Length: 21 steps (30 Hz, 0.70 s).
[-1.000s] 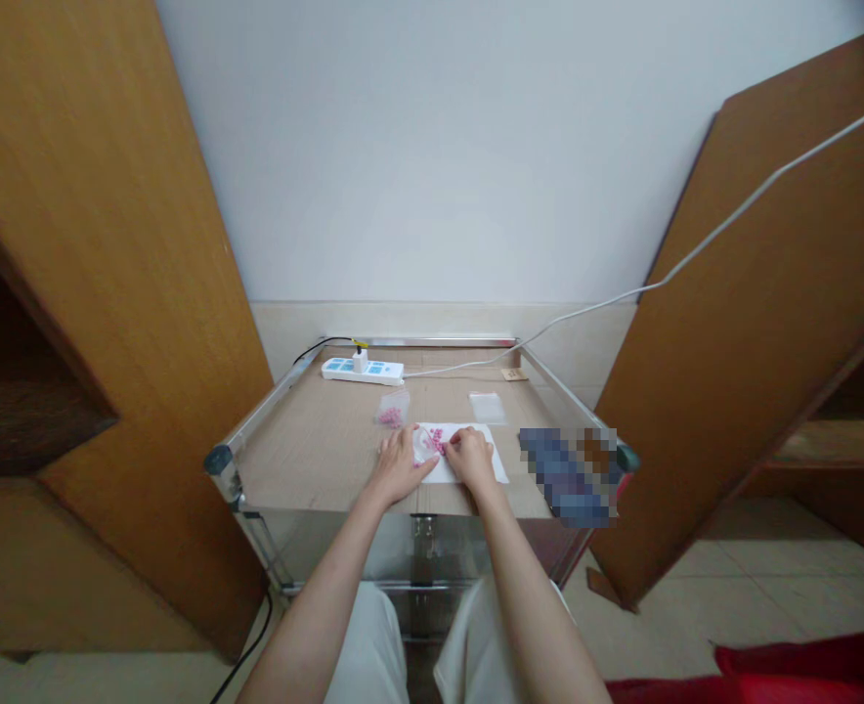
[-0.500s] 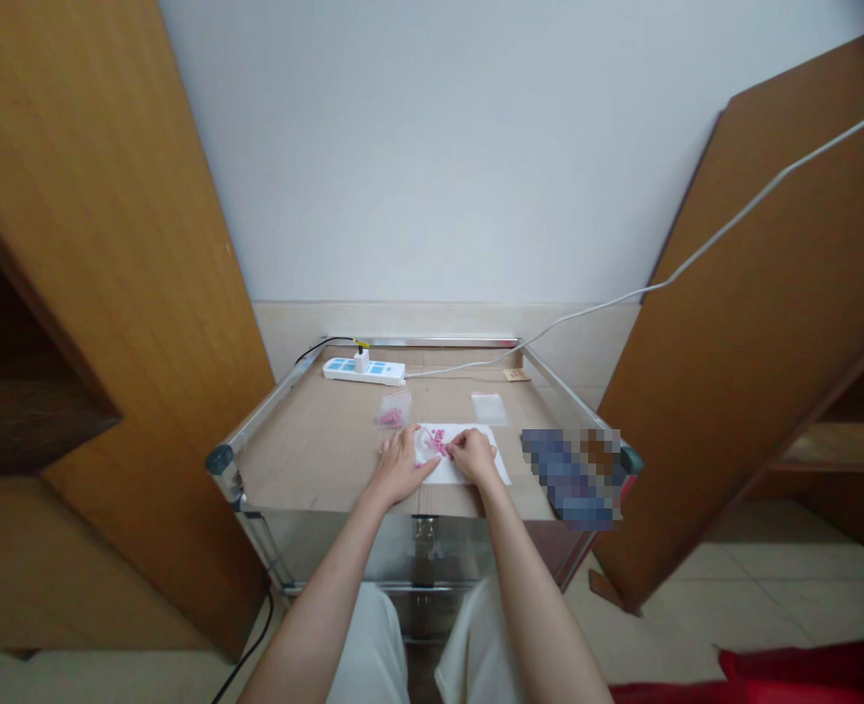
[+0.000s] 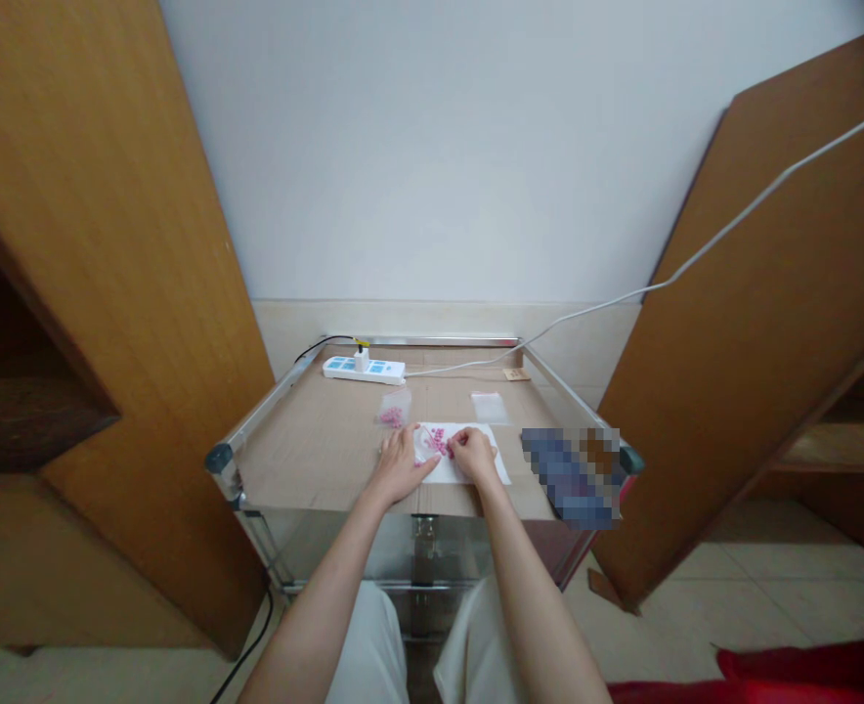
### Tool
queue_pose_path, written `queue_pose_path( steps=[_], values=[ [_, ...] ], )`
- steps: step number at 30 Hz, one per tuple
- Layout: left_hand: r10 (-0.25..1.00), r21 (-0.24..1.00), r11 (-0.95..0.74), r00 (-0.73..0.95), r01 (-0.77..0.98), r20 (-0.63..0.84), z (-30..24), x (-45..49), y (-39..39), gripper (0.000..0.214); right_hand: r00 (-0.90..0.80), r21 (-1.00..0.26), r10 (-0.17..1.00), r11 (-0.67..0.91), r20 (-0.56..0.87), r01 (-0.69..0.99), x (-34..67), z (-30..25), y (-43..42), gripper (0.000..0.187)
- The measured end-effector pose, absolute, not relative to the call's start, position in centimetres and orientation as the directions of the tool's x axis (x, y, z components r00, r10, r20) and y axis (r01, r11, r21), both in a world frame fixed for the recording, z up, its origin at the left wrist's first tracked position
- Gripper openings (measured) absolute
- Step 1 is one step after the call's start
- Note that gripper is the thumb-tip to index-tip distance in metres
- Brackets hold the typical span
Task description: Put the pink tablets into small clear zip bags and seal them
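Note:
A white sheet of paper [image 3: 492,467] lies near the front of the cardboard-covered table, with small pink beads [image 3: 438,440] loosely piled on it. My left hand [image 3: 398,467] curves around a small clear plastic bag [image 3: 422,445] at the paper's left side, with thumb and fingers at the bag's edges. Across the beads, my right hand [image 3: 474,455] has its fingertips pinched together at the pile; whatever is between them is too small to make out. Just behind the left hand is another clear bag [image 3: 395,403] with pink beads inside.
A flat clear bag [image 3: 489,408] lies behind the paper. Toward the back, a white power strip [image 3: 364,371] has a plug in it and a white cord [image 3: 608,300] running up right. A blurred dark blue item [image 3: 568,479] rests at the right. Metal rails border the table [image 3: 307,450].
The right fingertips have shifted very slightly at the bead pile. The left hand, bags and paper stay where they were.

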<state>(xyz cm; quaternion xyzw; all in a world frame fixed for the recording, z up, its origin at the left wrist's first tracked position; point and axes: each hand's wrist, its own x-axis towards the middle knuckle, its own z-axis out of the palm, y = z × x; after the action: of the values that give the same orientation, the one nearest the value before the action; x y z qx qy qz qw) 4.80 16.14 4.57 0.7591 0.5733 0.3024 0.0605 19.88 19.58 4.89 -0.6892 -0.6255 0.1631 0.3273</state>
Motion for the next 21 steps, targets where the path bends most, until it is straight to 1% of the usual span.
queue_pose_path(
  steps=[5,7,8,10,12,14,17,21],
  values=[
    [0.908,0.44,-0.33,0.153,0.835,0.391,4.6,4.9,16.1,0.054,0.203,-0.691,0.954,0.005,0.22,0.723,19.8,4.6,19.6,0.012],
    [0.908,0.44,-0.329,0.152,0.836,0.39,4.7,4.9,16.1,0.054,0.215,-0.724,0.937,0.055,0.275,0.687,19.8,4.5,19.7,0.012],
    [0.909,0.441,-0.327,0.152,0.836,0.387,4.7,4.9,16.1,0.054,0.208,-0.744,0.925,0.106,0.317,0.66,19.8,4.5,19.8,0.012],
    [0.912,0.445,-0.323,0.149,0.835,0.383,4.7,4.9,16.1,0.054,0.163,-0.77,0.895,0.25,0.415,0.587,19.6,4.5,19.8,0.014],
    [0.911,0.445,-0.325,0.15,0.834,0.383,4.7,5.0,16.1,0.054,0.095,-0.768,0.86,0.391,0.501,0.507,19.3,4.7,19.7,0.015],
    [0.91,0.439,-0.33,0.157,0.836,0.384,4.8,5.0,16.1,0.053,0.011,-0.751,0.837,0.485,0.547,0.448,18.9,4.8,19.5,0.014],
    [0.909,0.42,-0.338,0.177,0.842,0.377,4.8,4.9,16.0,0.052,-0.094,-0.734,0.824,0.544,0.558,0.406,18.4,4.9,19.3,0.011],
    [0.903,0.394,-0.357,0.204,0.847,0.379,4.8,4.9,16.0,0.053,-0.126,-0.741,0.837,0.533,0.533,0.409,17.9,4.8,19.3,0.008]
  ],
)
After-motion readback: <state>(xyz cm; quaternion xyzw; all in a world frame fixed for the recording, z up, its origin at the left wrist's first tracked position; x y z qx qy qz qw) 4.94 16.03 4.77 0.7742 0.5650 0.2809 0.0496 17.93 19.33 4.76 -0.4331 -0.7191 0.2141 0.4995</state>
